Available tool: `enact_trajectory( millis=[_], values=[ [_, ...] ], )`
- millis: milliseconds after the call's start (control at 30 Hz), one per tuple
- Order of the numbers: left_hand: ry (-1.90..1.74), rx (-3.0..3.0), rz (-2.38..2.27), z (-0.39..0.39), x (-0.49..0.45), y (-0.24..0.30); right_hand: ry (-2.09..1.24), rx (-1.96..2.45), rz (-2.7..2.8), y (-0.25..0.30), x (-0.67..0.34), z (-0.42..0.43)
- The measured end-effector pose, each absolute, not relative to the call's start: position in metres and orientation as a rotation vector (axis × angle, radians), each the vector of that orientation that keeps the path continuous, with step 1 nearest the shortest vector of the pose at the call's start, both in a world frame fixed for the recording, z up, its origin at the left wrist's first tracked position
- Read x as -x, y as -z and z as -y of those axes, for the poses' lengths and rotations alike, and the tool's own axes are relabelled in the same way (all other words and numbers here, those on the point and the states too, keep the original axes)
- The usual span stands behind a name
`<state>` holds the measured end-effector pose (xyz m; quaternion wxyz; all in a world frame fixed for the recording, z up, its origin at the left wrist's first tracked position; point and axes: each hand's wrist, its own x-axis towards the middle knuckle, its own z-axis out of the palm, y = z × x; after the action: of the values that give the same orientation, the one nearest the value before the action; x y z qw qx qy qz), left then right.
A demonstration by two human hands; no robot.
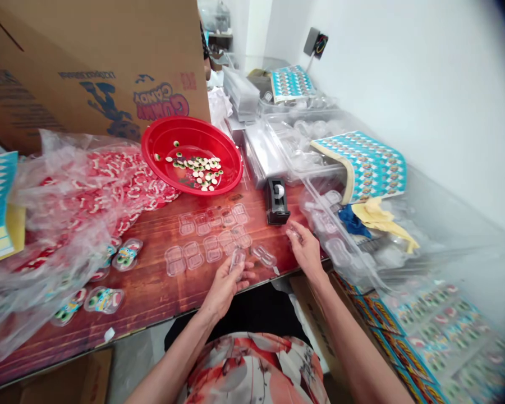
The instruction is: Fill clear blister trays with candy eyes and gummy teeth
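Note:
My left hand (227,280) is closed on a small clear plastic case (237,258), held upright just over the table's front edge. My right hand (305,247) is raised beside the black tape dispenser (276,203), thumb and fingers pinched together. Something clear may be between those fingertips, but I cannot make it out. Between the hands, another clear plastic case (264,256) lies on the wooden table. Two rows of open clear cases (193,254) are spread to the left of my left hand. Filled cases with eyeball candies (104,299) lie farther left.
A red basin (154,132) holds loose eyeball candies. Behind it stands a large cardboard box (122,50). A plastic bag of red-and-white candies (118,174) covers the left side. Clear bins (336,224) with empty cases, printed sheets (366,163) and a yellow glove (381,216) line the right.

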<state>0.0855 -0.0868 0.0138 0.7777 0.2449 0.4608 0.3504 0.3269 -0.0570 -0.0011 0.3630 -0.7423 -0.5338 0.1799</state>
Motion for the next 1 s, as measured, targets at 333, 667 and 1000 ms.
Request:
enact_trajectory(
  millis=[333,667,1000],
  values=[
    [-0.754,-0.672,-1.155,0.09,-0.079,-0.023,-0.356,1.903,1.167,-0.013,-0.316,0.068],
    [-0.84,-0.719,-1.199,0.088,-0.093,-0.016,-1.08,1.485,0.779,-0.002,-0.231,0.097],
    [-0.408,-1.918,-1.588,0.067,-0.082,-0.008,-0.313,2.218,1.575,-0.016,-0.254,0.107]
  ],
)
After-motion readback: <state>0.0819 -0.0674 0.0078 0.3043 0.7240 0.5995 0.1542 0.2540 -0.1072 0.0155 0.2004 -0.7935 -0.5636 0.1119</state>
